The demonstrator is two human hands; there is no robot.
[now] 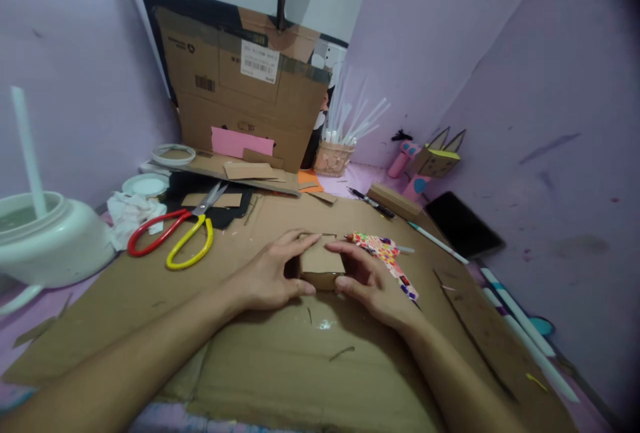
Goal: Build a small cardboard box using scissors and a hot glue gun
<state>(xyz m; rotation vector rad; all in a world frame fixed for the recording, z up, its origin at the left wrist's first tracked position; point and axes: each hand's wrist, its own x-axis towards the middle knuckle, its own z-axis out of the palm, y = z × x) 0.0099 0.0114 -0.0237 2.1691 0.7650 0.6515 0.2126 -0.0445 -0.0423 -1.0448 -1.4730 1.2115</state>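
Observation:
A small cardboard box (323,261) sits on the cardboard work sheet in front of me. My left hand (274,272) grips its left side, with fingertips on the top edge and the thumb at the lower front corner. On the other side, my right hand (369,281) pinches the box's right edge, thumb against the front face. Just beyond that hand lies a glue gun (384,251) covered in a multicoloured pattern, a pale stick poking from its back end. My right hand partly hides it.
Scissors (197,223) with red and yellow handles lie at left, near a white pot (75,240). A basket (334,157) of translucent sticks stands at the back. Rightward are a pen (371,202), a cardboard strip (394,201) and a black phone (465,223).

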